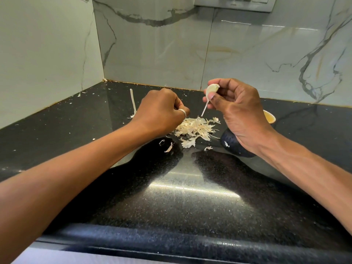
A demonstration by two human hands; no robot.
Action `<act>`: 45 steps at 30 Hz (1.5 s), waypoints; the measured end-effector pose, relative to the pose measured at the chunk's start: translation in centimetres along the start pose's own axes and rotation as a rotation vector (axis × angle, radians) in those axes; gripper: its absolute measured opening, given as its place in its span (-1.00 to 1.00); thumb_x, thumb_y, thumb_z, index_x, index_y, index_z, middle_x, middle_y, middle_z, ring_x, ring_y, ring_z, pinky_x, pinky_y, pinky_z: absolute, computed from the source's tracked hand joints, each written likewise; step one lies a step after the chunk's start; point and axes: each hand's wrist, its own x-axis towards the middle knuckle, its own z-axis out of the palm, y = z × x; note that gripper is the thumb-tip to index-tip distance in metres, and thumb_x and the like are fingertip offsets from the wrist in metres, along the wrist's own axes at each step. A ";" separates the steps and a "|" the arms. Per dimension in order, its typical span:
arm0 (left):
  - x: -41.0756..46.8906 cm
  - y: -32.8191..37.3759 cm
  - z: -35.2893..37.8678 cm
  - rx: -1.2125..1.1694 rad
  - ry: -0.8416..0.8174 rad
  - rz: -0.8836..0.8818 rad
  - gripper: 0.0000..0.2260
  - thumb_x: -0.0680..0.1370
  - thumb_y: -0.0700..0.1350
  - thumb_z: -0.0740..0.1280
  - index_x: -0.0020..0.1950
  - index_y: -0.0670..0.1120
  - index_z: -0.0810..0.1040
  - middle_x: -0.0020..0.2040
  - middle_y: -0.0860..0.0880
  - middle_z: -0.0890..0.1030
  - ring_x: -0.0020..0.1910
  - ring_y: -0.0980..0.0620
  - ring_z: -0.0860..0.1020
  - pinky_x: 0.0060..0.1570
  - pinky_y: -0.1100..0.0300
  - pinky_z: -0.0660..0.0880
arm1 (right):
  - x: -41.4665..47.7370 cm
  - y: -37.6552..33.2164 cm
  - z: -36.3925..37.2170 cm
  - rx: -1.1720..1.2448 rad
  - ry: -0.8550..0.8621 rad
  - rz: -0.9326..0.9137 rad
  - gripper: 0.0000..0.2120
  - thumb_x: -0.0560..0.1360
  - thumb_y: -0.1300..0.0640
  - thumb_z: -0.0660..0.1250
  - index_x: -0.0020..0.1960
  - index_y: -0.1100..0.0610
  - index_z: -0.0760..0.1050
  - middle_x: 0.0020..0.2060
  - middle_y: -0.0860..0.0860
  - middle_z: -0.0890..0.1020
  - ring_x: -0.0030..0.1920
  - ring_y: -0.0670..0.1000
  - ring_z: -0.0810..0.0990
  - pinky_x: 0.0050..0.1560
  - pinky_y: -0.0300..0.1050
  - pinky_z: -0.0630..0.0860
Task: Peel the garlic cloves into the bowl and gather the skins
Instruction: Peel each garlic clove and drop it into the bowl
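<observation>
Our right hand (238, 111) pinches a pale, crescent-shaped garlic clove (211, 90) between thumb and fingertips. It is raised above the counter at about one o'clock from the heap of papery cream skins (194, 128). A thin, stiff strip of skin (204, 111) hangs from the clove's lower end toward the heap. Our left hand (162, 111), a silver ring on one finger, sits at nine o'clock of the heap with its fingers curled down to the edge. The fingertips are hidden, so we cannot tell whether they pinch a flake.

The step in hand, we judge, is stripping the last skin off this clove. To do it well we would pull the hanging strip along its length, not sideways, since it looks dry and brittle and may snap. The clove looks smooth and waxy, so a firm pinch guards against a slip.

The round bowl (233, 149), dark and speckled outside, yellowish inside, stands at three o'clock of the heap, mostly behind our right wrist. Stray flakes lie at six o'clock on the glossy black speckled stone counter (171, 206), and a long pale stalk (133, 101) lies at ten o'clock; these need gathering.
</observation>
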 end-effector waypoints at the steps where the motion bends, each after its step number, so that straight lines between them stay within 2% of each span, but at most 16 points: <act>1: 0.0 0.0 0.0 0.009 0.007 0.009 -0.84 0.57 -0.09 0.39 -0.20 -0.05 0.66 -0.27 0.02 0.67 -0.29 0.07 0.62 -0.05 0.02 0.60 | 0.0 0.1 0.0 -0.001 -0.006 0.004 -0.77 0.57 0.34 0.39 0.23 0.23 0.57 -0.01 0.11 0.71 -0.01 0.03 0.73 0.02 -0.16 0.66; 4: 0.1 -0.2 0.2 0.020 0.050 0.037 -0.93 0.56 -0.07 0.38 -0.06 0.02 0.67 -0.20 0.09 0.66 -0.22 0.08 0.59 -0.02 0.07 0.56 | -0.1 0.3 0.2 -0.014 -0.029 0.015 -0.76 0.57 0.34 0.40 0.22 0.22 0.58 -0.02 0.09 0.71 -0.03 0.00 0.73 0.01 -0.15 0.66; 7: 0.2 -0.6 0.3 -0.019 0.080 0.082 -0.81 0.53 -0.10 0.38 0.08 0.13 0.68 -0.12 0.12 0.68 -0.20 0.10 0.57 -0.03 0.08 0.56 | -0.1 0.4 0.2 -0.023 -0.047 0.018 -0.77 0.56 0.34 0.41 0.20 0.19 0.59 -0.04 0.09 0.72 -0.07 -0.04 0.71 -0.02 -0.16 0.66; 9: 0.2 -0.7 0.3 -0.020 0.090 0.102 -0.81 0.53 -0.12 0.39 0.03 0.15 0.68 -0.11 0.14 0.69 -0.28 0.20 0.51 -0.07 0.10 0.56 | -0.1 0.4 0.2 -0.030 -0.054 0.020 -0.78 0.56 0.34 0.41 0.19 0.17 0.59 -0.04 0.10 0.72 -0.09 -0.06 0.70 -0.04 -0.18 0.65; 12: 0.2 -0.5 0.3 -0.017 0.096 0.111 -0.88 0.52 -0.14 0.43 -0.06 0.10 0.63 -0.11 0.15 0.67 -0.27 0.22 0.51 -0.05 0.10 0.53 | -0.2 0.4 0.2 -0.032 -0.063 0.024 -0.79 0.57 0.34 0.41 0.17 0.15 0.59 -0.02 0.12 0.72 -0.08 -0.05 0.69 -0.04 -0.18 0.66; 15: 0.1 -0.4 0.1 -0.040 0.089 0.111 -0.79 0.50 -0.23 0.42 -0.17 0.09 0.57 -0.12 0.11 0.68 -0.35 0.30 0.49 -0.09 0.12 0.53 | -0.3 0.3 0.3 -0.048 -0.072 0.025 -0.79 0.57 0.33 0.41 0.17 0.14 0.59 -0.02 0.12 0.72 -0.07 -0.04 0.70 -0.02 -0.16 0.67; 19: 0.0 -0.2 0.0 -0.082 0.048 0.104 -0.70 0.49 -0.31 0.35 -0.22 0.12 0.58 -0.28 0.06 0.67 -0.35 0.18 0.62 -0.16 0.12 0.61 | -0.3 0.3 0.3 -0.064 -0.074 0.024 -0.79 0.57 0.32 0.41 0.17 0.15 0.59 -0.02 0.12 0.72 -0.08 -0.03 0.70 -0.03 -0.14 0.68; 22: -0.1 0.0 0.1 -0.090 0.042 0.104 -0.74 0.53 -0.30 0.29 -0.12 0.02 0.68 -0.28 0.03 0.67 -0.31 0.07 0.65 -0.18 0.06 0.62 | -0.4 0.2 0.3 -0.067 -0.077 0.030 -0.79 0.57 0.32 0.41 0.18 0.15 0.59 -0.02 0.11 0.72 -0.07 -0.02 0.70 -0.04 -0.14 0.68; 29: -0.2 0.3 0.0 -0.118 0.085 0.102 -0.82 0.56 -0.19 0.32 -0.07 -0.07 0.73 -0.25 0.13 0.67 -0.29 0.15 0.65 -0.11 0.07 0.63 | -0.4 0.2 0.3 -0.073 -0.079 0.034 -0.79 0.56 0.31 0.42 0.16 0.12 0.60 -0.01 0.11 0.72 -0.03 0.02 0.72 -0.05 -0.16 0.67; 32: -0.1 0.3 0.1 -0.113 0.073 0.109 -0.87 0.57 -0.14 0.37 -0.09 -0.07 0.72 -0.27 0.12 0.66 -0.30 0.15 0.64 -0.12 0.06 0.62 | -0.4 0.3 0.3 -0.075 -0.088 0.036 -0.80 0.56 0.31 0.42 0.16 0.13 0.60 -0.01 0.10 0.72 -0.07 -0.04 0.70 -0.09 -0.22 0.64; 36: 0.2 0.0 0.2 -0.048 0.084 0.150 -0.82 0.58 0.04 0.42 -0.09 -0.03 0.71 -0.30 0.14 0.64 -0.32 0.20 0.60 -0.17 0.15 0.57 | -0.3 0.5 0.3 -0.082 -0.097 0.037 -0.79 0.56 0.30 0.43 0.18 0.16 0.60 -0.03 0.05 0.71 -0.06 -0.06 0.71 -0.07 -0.13 0.68; 39: 0.3 -0.4 0.3 -0.055 0.111 0.176 -0.94 0.55 -0.04 0.44 -0.02 0.05 0.71 -0.25 0.19 0.63 -0.24 0.27 0.58 -0.11 0.12 0.60 | -0.3 0.6 0.3 -0.082 -0.099 0.043 -0.79 0.56 0.29 0.44 0.18 0.16 0.61 -0.02 0.08 0.71 -0.06 -0.03 0.71 -0.07 -0.10 0.69; 41: 0.2 -0.6 0.4 -0.064 0.132 0.184 -0.85 0.55 -0.10 0.40 0.05 0.10 0.71 -0.22 0.22 0.62 -0.21 0.27 0.59 -0.09 0.07 0.62 | -0.3 0.6 0.3 -0.080 -0.106 0.046 -0.79 0.56 0.29 0.44 0.18 0.16 0.61 -0.02 0.09 0.71 -0.07 -0.04 0.70 -0.08 -0.11 0.69; 45: 0.3 -0.5 0.4 -0.104 0.160 0.195 -0.88 0.55 0.01 0.41 0.04 0.08 0.72 -0.21 0.20 0.66 -0.21 0.26 0.61 -0.10 0.06 0.62 | -0.4 0.5 0.4 -0.096 -0.134 0.031 -0.77 0.56 0.31 0.43 0.18 0.13 0.61 -0.05 0.05 0.72 -0.09 -0.07 0.70 -0.09 -0.16 0.68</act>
